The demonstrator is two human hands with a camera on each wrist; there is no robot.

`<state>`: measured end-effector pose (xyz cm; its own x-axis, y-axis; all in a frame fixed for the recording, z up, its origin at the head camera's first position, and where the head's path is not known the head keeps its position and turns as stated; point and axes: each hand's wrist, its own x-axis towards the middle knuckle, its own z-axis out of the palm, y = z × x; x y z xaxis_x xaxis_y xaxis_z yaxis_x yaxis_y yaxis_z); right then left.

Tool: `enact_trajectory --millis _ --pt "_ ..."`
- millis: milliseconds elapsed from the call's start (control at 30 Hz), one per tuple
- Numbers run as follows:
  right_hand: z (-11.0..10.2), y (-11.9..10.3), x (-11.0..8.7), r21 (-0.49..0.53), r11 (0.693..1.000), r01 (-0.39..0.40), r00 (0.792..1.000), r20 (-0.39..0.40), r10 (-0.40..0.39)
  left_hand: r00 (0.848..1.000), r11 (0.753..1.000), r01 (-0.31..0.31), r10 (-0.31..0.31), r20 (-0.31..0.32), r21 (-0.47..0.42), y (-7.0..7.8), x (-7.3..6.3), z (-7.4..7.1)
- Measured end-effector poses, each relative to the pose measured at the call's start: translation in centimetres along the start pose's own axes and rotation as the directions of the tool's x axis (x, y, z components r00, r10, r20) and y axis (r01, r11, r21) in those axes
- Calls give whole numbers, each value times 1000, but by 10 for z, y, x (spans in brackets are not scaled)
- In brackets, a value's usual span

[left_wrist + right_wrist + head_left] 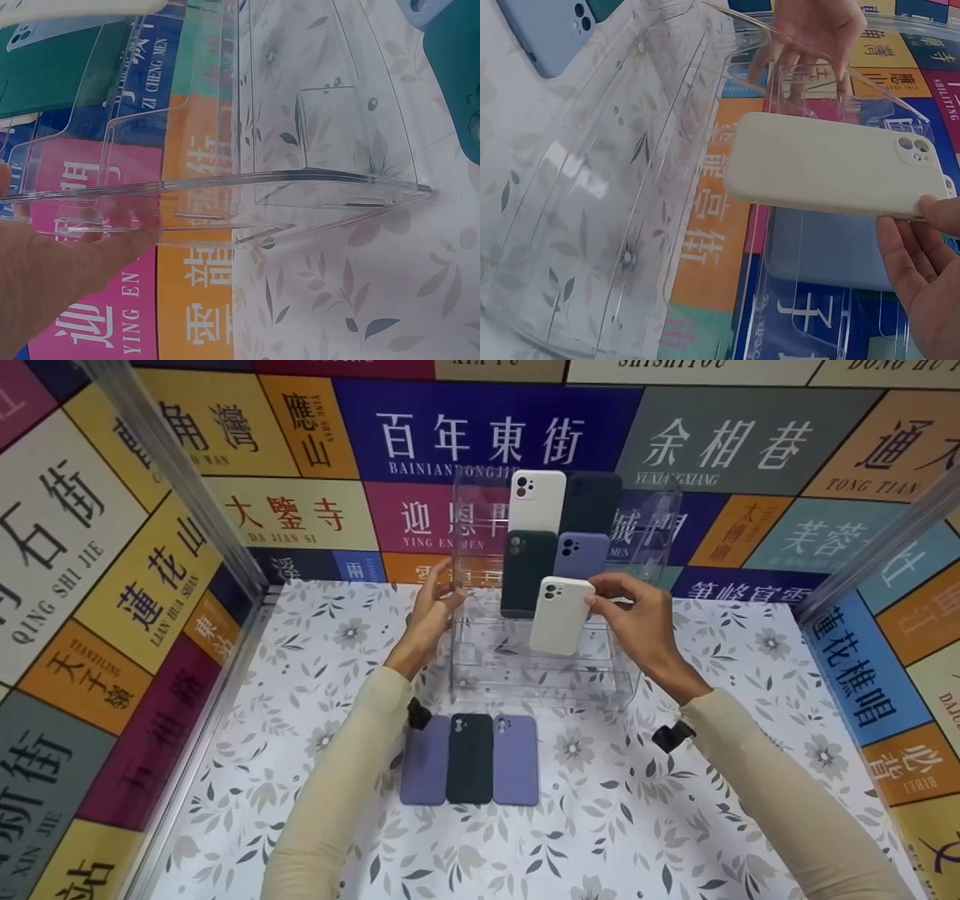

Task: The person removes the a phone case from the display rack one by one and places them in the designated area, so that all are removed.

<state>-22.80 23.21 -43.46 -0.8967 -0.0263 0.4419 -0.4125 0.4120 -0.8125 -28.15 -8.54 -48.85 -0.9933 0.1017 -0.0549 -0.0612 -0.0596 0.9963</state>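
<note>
A cream-white phone case [561, 616] is pinched by its upper right edge between the thumb and fingers of my right hand [637, 611]. It is held in front of a clear stepped display stand [544, 675]; in the right wrist view the case [817, 161] shows its camera cutout. My left hand [429, 619] holds the stand's left side panel [300, 178], part of its fingers seen through the plastic. On the stand's upper tiers are a white case [538, 506], a dark navy case [596, 502], a dark green case [527, 574] and a purple case [583, 555].
In front of the stand, a purple case [424, 765], a dark case [470, 757] and another purple case [516, 761] lie side by side on the leaf-patterned tabletop [600, 825]. Behind stands a wall of coloured street-name panels [480, 431], with more panels on both sides.
</note>
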Motion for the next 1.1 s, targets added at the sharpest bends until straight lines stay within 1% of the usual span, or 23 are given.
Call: enact_trajectory --millis 133,300,500,700,967,1100 --pt "-7 4 -5 8 1000 17 1000 -4 -17 1000 1000 6 -6 -2 11 0 0 -1" --pt "-17 8 -11 -3 1000 10 1000 -12 -10 1000 1000 7 -7 -1 19 1 0 -1" --pt "-27 11 -20 -28 1000 11 1000 -13 -12 1000 1000 -3 3 4 -5 0 1 -1" --pt "-32 18 -33 -8 1000 27 1000 -5 -27 1000 1000 -7 7 8 -12 2 0 -1" --pt "-34 28 -48 8 1000 -1 1000 1 1 1000 1000 -10 10 6 -29 1 0 -2" --pt "-38 32 -55 3 1000 -10 1000 -6 10 1000 1000 -11 11 9 -22 2 0 -1"
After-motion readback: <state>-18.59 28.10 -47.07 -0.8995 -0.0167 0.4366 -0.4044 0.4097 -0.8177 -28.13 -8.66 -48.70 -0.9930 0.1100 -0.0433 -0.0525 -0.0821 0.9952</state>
